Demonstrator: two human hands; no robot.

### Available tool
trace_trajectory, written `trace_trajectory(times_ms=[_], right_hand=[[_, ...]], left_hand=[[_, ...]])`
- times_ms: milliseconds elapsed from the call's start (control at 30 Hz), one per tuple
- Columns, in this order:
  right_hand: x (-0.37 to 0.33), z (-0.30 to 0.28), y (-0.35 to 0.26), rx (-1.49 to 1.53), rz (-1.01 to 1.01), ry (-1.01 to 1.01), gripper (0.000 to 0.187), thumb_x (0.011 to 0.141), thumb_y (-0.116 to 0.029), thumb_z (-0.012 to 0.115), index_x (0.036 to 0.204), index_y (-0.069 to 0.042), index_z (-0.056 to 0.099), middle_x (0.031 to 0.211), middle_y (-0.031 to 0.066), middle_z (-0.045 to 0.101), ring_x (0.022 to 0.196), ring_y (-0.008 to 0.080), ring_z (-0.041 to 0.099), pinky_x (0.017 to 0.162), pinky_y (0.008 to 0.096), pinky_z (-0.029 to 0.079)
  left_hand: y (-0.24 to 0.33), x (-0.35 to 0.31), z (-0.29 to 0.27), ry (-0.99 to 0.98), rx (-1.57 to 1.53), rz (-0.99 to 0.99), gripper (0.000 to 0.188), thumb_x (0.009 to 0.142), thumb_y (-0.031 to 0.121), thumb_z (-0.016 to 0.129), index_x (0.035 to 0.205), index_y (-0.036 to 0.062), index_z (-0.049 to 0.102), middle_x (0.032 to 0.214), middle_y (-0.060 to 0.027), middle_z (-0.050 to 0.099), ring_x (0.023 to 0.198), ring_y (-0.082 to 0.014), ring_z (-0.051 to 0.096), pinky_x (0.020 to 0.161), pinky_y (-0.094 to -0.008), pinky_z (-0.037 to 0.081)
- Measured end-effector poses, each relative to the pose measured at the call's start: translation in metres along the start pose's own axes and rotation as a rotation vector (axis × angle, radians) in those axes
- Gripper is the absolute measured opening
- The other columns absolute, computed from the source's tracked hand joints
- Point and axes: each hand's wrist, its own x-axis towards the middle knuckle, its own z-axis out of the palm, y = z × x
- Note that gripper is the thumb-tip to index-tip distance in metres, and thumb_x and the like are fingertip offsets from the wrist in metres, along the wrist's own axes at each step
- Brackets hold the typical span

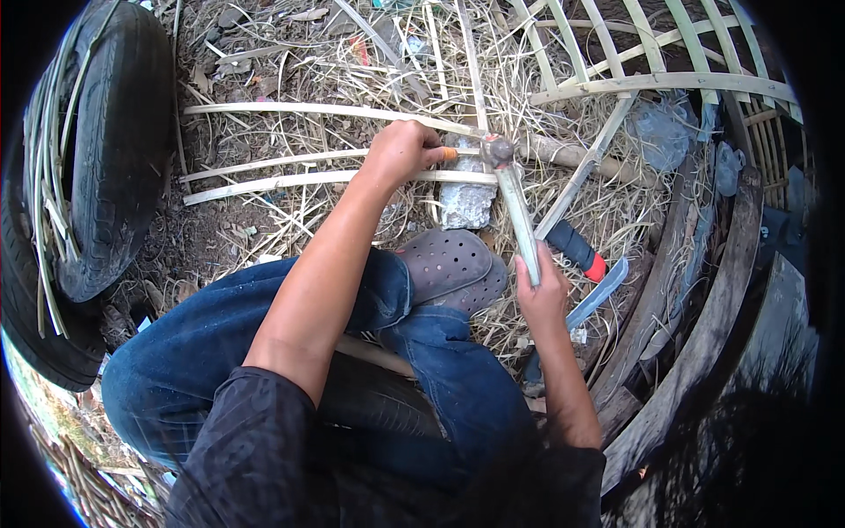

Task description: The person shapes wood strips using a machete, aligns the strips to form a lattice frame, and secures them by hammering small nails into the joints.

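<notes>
My right hand is closed round the pale handle of a hammer, whose rounded, dark head is over the strip ends. Left of it, my left hand is closed on the middle bamboo strip; something orange shows at its fingertips. One bamboo strip runs above that hand and another strip below it, their right ends near a grey stone block. Whether a nail is between my fingers cannot be made out. An upright strip meets them from the far side.
Two old tyres with thin strips over them stand at the left. A bamboo lattice fills the far right. Close to my right hand lie a blade and a dark handle with a red end. Shavings litter the ground; curved timbers lie right.
</notes>
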Motion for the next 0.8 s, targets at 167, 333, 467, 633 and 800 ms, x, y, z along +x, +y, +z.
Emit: trace_trajectory(times_ms=[167, 333, 467, 633, 800], right_hand=[[-0.003, 0.005, -0.007, 0.143, -0.095, 0.158, 0.035, 0.088, -0.009, 0.065, 0.12, 0.004, 0.056, 0.089, 0.0254, 0.066, 0.079, 0.0401, 0.068, 0.065, 0.0428, 0.053], [0.0, 0.002, -0.003, 0.086, -0.005, 0.045, 0.035, 0.088, -0.01, 0.065, 0.118, 0.005, 0.056, 0.091, 0.0257, 0.067, 0.081, 0.04, 0.068, 0.068, 0.0426, 0.054], [-0.006, 0.001, -0.004, 0.064, 0.005, 0.023, 0.036, 0.087, -0.01, 0.067, 0.119, 0.005, 0.057, 0.095, 0.0267, 0.067, 0.082, 0.0402, 0.068, 0.069, 0.0428, 0.054], [-0.01, 0.003, -0.015, 0.059, -0.113, 0.024, 0.039, 0.085, -0.01, 0.069, 0.117, 0.009, 0.057, 0.093, 0.0288, 0.066, 0.083, 0.0395, 0.069, 0.068, 0.0421, 0.056], [-0.016, -0.011, -0.016, 0.118, -0.078, 0.098, 0.04, 0.086, -0.008, 0.069, 0.119, 0.011, 0.056, 0.089, 0.0264, 0.067, 0.077, 0.035, 0.07, 0.064, 0.0381, 0.054]], left_hand=[[-0.003, 0.001, 0.001, 0.048, 0.033, 0.049, 0.035, 0.074, 0.041, 0.078, 0.085, 0.0086, 0.076, 0.069, -0.0153, 0.067, 0.067, -0.0322, 0.066, 0.065, -0.0423, 0.051], [-0.009, 0.0, 0.004, 0.047, 0.005, 0.032, 0.034, 0.074, 0.04, 0.078, 0.085, 0.0084, 0.076, 0.069, -0.0152, 0.067, 0.066, -0.0324, 0.066, 0.064, -0.0421, 0.051], [0.001, 0.002, 0.001, 0.014, 0.044, 0.023, 0.033, 0.074, 0.04, 0.078, 0.085, 0.0091, 0.076, 0.07, -0.0148, 0.067, 0.067, -0.032, 0.066, 0.064, -0.0421, 0.051], [-0.008, 0.001, 0.004, 0.093, 0.003, 0.063, 0.032, 0.074, 0.039, 0.078, 0.085, 0.0087, 0.076, 0.071, -0.0148, 0.067, 0.067, -0.0328, 0.065, 0.064, -0.0418, 0.051], [-0.011, 0.004, 0.005, 0.035, -0.001, 0.071, 0.032, 0.075, 0.038, 0.078, 0.087, 0.0082, 0.076, 0.071, -0.0166, 0.067, 0.066, -0.0335, 0.064, 0.064, -0.0418, 0.05]])
